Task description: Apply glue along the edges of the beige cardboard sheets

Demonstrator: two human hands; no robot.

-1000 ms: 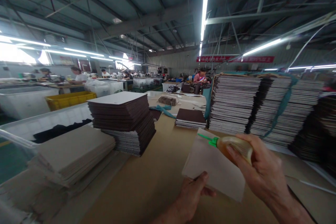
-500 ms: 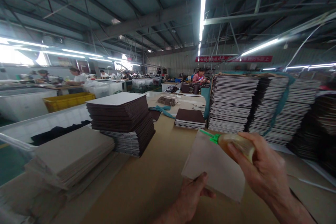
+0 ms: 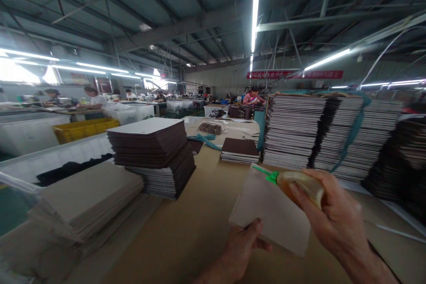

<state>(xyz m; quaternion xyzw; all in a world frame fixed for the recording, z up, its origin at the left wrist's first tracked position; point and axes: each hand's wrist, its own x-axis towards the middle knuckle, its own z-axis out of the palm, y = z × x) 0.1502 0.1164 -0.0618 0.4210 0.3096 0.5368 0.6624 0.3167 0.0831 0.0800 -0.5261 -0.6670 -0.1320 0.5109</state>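
Observation:
My left hand [image 3: 244, 246] grips the near left edge of a light beige board [image 3: 266, 213], thumb on top. My right hand [image 3: 333, 213] is wrapped round a squeeze bottle [image 3: 297, 186] of amber liquid, lying on its side in the grip. Its green nozzle [image 3: 271, 176] points left, with the thin tip over the far corner of the board. Whether the tip touches the board I cannot tell. Behind the board sits a short stack of dark-topped boards [image 3: 240, 148].
A tall dark and white stack [image 3: 156, 142] and a beige board pile [image 3: 89, 195] stand left, beside a white bin [image 3: 76, 144]. High stacks [image 3: 293, 131] with a teal strap [image 3: 354, 131] rise at right. A person [image 3: 253, 97] sits beyond the brown table [image 3: 186, 226].
The camera view has shifted very slightly. Both hands keep their grips, and the bottle tip stays over the board's far corner.

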